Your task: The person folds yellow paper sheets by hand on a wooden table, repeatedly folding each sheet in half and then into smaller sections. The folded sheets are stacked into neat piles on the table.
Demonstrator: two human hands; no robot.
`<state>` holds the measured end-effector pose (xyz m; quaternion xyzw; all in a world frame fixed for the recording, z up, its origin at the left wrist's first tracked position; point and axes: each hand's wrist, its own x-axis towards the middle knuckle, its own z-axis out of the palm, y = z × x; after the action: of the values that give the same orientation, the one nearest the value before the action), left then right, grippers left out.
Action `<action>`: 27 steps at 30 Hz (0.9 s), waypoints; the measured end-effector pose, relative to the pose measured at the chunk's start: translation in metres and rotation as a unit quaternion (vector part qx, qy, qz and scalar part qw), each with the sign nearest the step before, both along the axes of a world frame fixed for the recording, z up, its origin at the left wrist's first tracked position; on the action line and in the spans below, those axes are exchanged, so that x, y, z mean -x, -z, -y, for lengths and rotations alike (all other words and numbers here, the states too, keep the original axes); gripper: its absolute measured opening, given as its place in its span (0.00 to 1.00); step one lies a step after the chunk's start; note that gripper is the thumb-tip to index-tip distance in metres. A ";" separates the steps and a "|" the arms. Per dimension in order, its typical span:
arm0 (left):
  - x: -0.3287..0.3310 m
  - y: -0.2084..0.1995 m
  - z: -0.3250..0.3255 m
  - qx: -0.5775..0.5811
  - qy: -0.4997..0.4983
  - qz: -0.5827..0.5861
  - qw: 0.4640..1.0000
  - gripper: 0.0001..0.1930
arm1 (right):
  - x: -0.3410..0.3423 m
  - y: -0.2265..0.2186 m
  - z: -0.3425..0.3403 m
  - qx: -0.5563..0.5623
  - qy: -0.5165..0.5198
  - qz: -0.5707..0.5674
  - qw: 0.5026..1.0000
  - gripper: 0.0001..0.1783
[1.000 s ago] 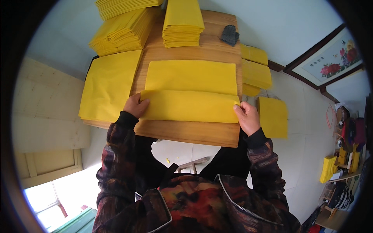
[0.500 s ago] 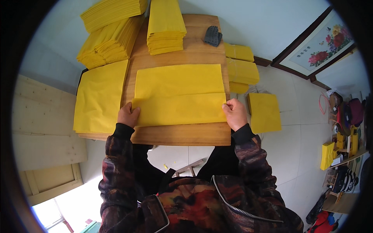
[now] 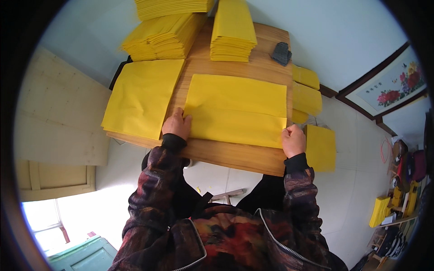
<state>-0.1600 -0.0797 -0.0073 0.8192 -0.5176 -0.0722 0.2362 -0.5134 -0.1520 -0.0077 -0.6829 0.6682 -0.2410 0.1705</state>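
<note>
A yellow sheet (image 3: pixel 237 101) of paper or thin cloth lies on the wooden table (image 3: pixel 217 152) in front of me, its near part turned over so that a straight line runs across it. At its left edge, my left hand (image 3: pixel 177 124) has thumb and fingers closed on the side of the fold. My right hand (image 3: pixel 294 141) pinches the near right side of the same fold. To the left of my left hand lies a pile of flat yellow sheets (image 3: pixel 144 97), its top sheet slightly wrinkled.
Tall stacks of folded yellow sheets (image 3: pixel 233 34) stand at the table's far side, with another stack (image 3: pixel 162 38) at far left. A dark grey knitted item (image 3: pixel 281 53) rests near the far right corner. Yellow bundles (image 3: pixel 307 95) sit beyond the right edge.
The whole view has shifted and tilted, so the table appears farther right. Both hands stay at the two sides of the fold, and the sheet remains folded over.
</note>
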 end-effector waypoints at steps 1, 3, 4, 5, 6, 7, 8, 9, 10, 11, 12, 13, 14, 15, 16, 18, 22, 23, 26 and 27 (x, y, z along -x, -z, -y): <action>0.001 0.000 0.000 -0.020 -0.014 0.011 1.000 0.16 | 0.000 0.000 0.001 -0.011 0.000 -0.002 1.000 0.10; 0.003 -0.001 -0.001 -0.018 -0.021 0.008 1.000 0.16 | 0.000 0.000 0.003 -0.017 -0.007 -0.025 1.000 0.10; 0.004 -0.002 -0.001 -0.015 -0.022 0.009 1.000 0.17 | 0.000 0.000 0.004 -0.015 -0.005 -0.036 0.999 0.10; 0.004 -0.004 -0.001 -0.026 -0.024 0.004 0.999 0.18 | 0.000 0.001 0.004 -0.006 -0.008 -0.034 0.999 0.10; 0.005 -0.005 -0.001 -0.035 -0.030 -0.004 0.999 0.19 | 0.000 0.001 0.005 -0.012 -0.011 -0.038 0.999 0.10; 0.006 -0.006 -0.002 -0.043 -0.037 -0.012 0.998 0.20 | 0.000 0.002 0.006 -0.016 -0.009 -0.042 0.999 0.10; 0.007 -0.006 -0.002 -0.044 -0.041 -0.018 0.998 0.21 | 0.000 0.002 0.006 -0.017 -0.006 -0.043 0.999 0.10; 0.008 -0.007 -0.003 -0.047 -0.047 -0.015 0.998 0.22 | 0.000 0.002 0.006 -0.027 -0.006 -0.049 0.998 0.10; 0.010 -0.007 -0.003 -0.043 -0.049 -0.010 0.998 0.23 | -0.001 0.001 0.006 -0.033 -0.004 -0.054 0.998 0.10; 0.010 -0.006 -0.003 -0.038 -0.047 -0.008 0.998 0.24 | -0.002 0.000 0.006 -0.033 0.004 -0.061 0.998 0.10; 0.010 -0.005 -0.004 -0.041 -0.056 -0.003 0.998 0.24 | -0.003 -0.001 0.006 -0.030 -0.005 -0.069 0.997 0.11; 0.010 -0.004 -0.004 -0.044 -0.059 0.000 0.997 0.25 | -0.006 -0.003 0.005 -0.021 -0.008 -0.080 0.997 0.11; 0.010 -0.002 -0.004 -0.037 -0.057 0.005 0.998 0.25 | -0.008 -0.006 0.005 -0.020 0.003 -0.101 0.995 0.12; 0.010 0.000 -0.004 -0.026 -0.049 0.017 0.998 0.25 | -0.010 -0.009 0.005 -0.037 0.005 -0.120 0.992 0.11; 0.010 0.002 -0.004 -0.010 -0.041 0.033 0.999 0.24 | -0.012 -0.012 0.004 -0.046 0.007 -0.120 0.992 0.12; 0.010 0.005 -0.004 0.046 -0.018 0.053 0.997 0.18 | -0.018 -0.017 0.002 -0.066 0.033 -0.144 0.987 0.13; 0.012 0.009 -0.005 0.039 -0.008 0.080 0.996 0.10 | -0.023 -0.023 -0.002 -0.048 0.036 -0.172 0.983 0.12; 0.012 0.009 -0.005 0.046 -0.005 0.086 0.995 0.09 | -0.024 -0.022 -0.003 0.003 0.027 -0.178 0.984 0.11; 0.012 0.011 -0.005 0.067 -0.004 0.085 0.994 0.08 | -0.027 -0.015 -0.004 0.057 -0.017 -0.211 0.976 0.08; 0.012 0.012 -0.004 0.068 -0.003 0.086 0.994 0.08 | -0.028 -0.012 -0.004 0.067 -0.040 -0.212 0.974 0.08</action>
<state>-0.1717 -0.0753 -0.0190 0.8057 -0.5374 0.0346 0.2466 -0.4850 -0.1480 0.0044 -0.7545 0.6436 -0.1280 -0.0111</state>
